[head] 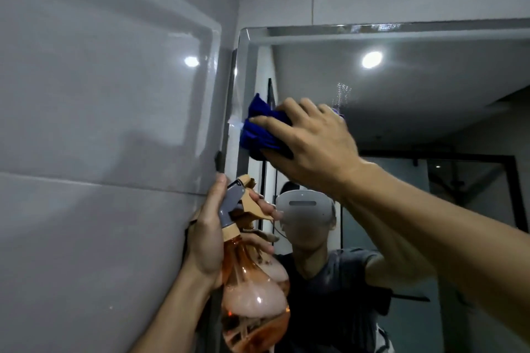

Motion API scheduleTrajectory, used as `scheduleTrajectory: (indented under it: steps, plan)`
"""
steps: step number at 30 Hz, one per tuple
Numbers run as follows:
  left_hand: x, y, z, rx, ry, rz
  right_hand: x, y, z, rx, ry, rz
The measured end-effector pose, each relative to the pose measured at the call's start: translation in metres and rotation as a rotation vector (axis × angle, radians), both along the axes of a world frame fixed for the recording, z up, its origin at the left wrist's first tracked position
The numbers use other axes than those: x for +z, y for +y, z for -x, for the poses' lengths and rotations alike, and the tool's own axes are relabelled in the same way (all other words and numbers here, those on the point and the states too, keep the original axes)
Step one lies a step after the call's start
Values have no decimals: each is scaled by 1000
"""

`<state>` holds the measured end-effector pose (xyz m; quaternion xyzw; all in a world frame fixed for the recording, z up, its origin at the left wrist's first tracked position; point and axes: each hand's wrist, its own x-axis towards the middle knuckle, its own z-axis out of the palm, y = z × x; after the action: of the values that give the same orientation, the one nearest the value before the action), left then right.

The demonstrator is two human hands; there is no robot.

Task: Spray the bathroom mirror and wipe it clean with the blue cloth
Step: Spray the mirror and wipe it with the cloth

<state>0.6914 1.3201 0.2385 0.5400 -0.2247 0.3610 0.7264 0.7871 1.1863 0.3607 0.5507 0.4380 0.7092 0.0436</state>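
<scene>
The bathroom mirror (415, 89) fills the right half of the head view, its left edge meeting the tiled wall. My right hand (312, 140) presses a crumpled blue cloth (259, 129) flat against the glass near the mirror's upper left edge. A patch of spray droplets (341, 94) clings to the glass just right of that hand. Lower down, my left hand (208, 238) grips the neck of an orange see-through spray bottle (252, 292) with a grey and tan trigger head (238, 203); foamy liquid shows inside. The fingers rest on the trigger.
Glossy grey wall tiles (100, 123) cover the left side and run above the mirror. The mirror reflects a person wearing a headset, a ceiling light (372, 59) and a dark-framed glass shower door (473, 180).
</scene>
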Motion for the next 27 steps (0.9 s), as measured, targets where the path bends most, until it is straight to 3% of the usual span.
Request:
scheduleTrajectory:
  steps: [3, 6, 11, 13, 18, 23, 27]
  plan:
    - [-1, 0, 0, 42, -11, -10, 12, -48, -16, -3, 25, -112]
    - [0, -2, 1, 52, -10, -8, 62, -82, -23, 21, 107, -392]
    - [1, -3, 1, 86, -7, -11, 125, -59, -11, 53, 375, -709]
    - [1, -4, 2, 89, -10, 6, 115, -36, -3, 71, 382, -655]
    - [7, -15, 10, 75, 31, 33, 46, -18, -1, 59, 108, -272]
    - [4, -32, 14, 74, 35, 96, 23, -48, -9, 48, 92, -186]
    - [7, -63, 12, 59, 44, 29, 10, -75, -22, 56, 99, -211]
